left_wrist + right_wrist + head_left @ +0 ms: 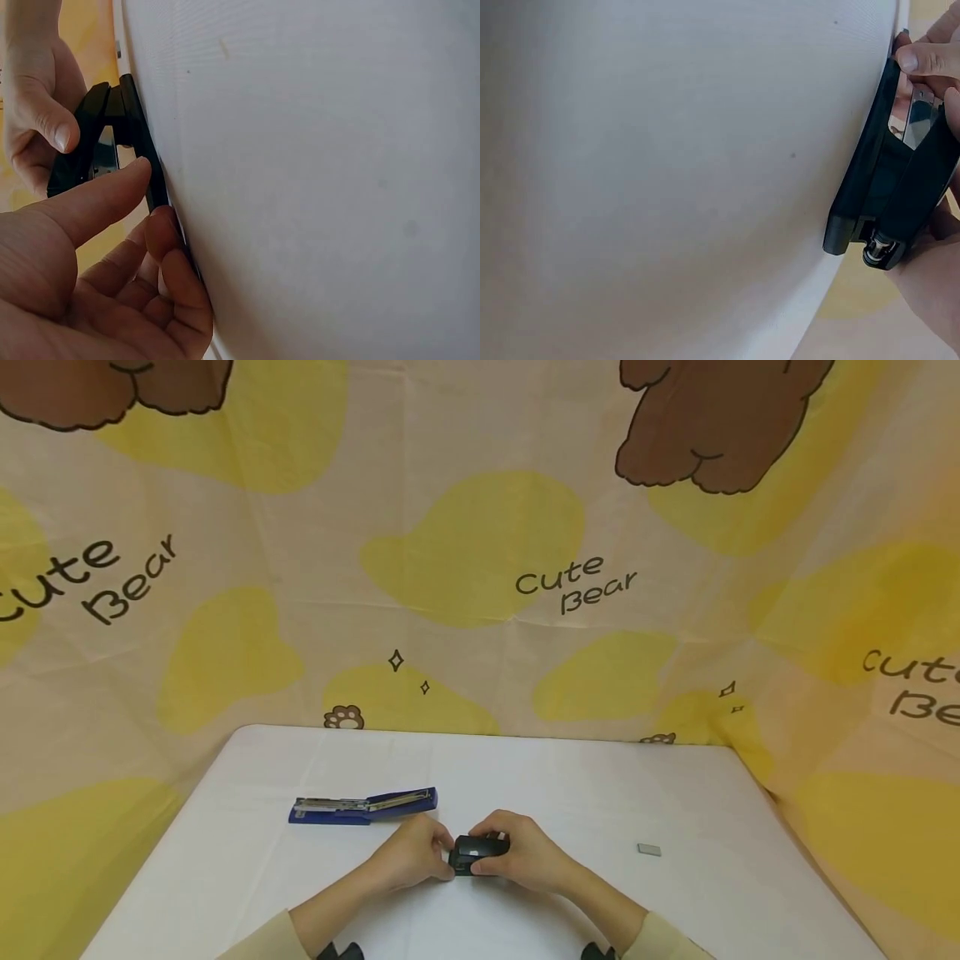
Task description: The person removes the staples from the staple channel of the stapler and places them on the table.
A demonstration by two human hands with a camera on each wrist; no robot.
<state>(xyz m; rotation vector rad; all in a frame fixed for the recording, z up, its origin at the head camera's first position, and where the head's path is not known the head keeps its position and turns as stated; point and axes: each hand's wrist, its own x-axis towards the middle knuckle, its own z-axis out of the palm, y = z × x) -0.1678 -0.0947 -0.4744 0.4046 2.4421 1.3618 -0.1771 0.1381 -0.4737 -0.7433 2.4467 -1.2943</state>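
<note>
A black stapler (474,846) stands on the white table between my two hands. My left hand (414,853) pinches the end of its base between thumb and fingers, as the left wrist view shows. My right hand (525,850) grips the upper arm of the stapler from the other side. In the right wrist view the stapler (874,176) has a gap between arm and base, with a shiny metal part in it. A blue stapler (330,816), spread wide open, lies behind my left hand.
A small grey strip of staples (648,850) lies on the table (585,785) to the right of my right hand. Behind the table's far edge hangs a yellow and cream cloth (465,552) with bear prints.
</note>
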